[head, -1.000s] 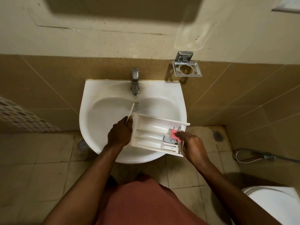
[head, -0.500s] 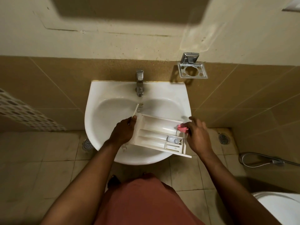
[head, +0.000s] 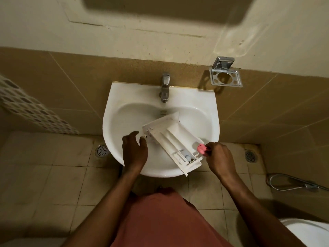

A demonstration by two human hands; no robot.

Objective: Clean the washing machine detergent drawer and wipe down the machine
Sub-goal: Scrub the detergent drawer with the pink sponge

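The white detergent drawer [head: 170, 138] lies slantwise across the white sink [head: 124, 97], its near end jutting over the front rim. My left hand [head: 134, 152] hovers over the basin just left of the drawer's near-left corner, fingers relaxed and holding nothing. My right hand [head: 219, 159] pinches a small pink object [head: 201, 148] against the drawer's right edge, near the compartment with a bluish cap. I cannot tell what the pink object is.
A chrome tap [head: 165, 90] stands at the back of the sink. A chrome wall holder [head: 225, 78] hangs up right. Floor drains [head: 101, 150] sit either side of the sink. A spray hose [head: 293, 184] and toilet [head: 309, 232] are at right.
My left hand has let go of the drawer and drawn back, open. The drawer has swung from lying crosswise to a steeper diagonal. My right hand still holds the pink object at its edge.
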